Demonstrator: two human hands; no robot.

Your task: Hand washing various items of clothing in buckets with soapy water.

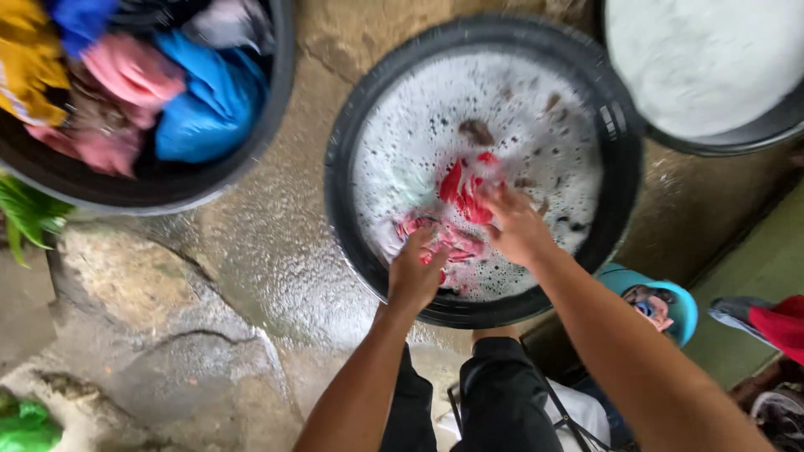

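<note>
Hands working red cloth (463, 199) in foamy black basin (343, 192): left hand (414, 274) and right hand (517, 226) fingers closing on it. Possibly slopping suds over onto wet floor (251, 251), making footing slippery.

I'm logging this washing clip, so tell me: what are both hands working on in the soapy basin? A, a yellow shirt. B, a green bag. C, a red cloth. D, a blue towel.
C: the left hand and right hand both press on a red cloth in the foam of the black basin.
</note>
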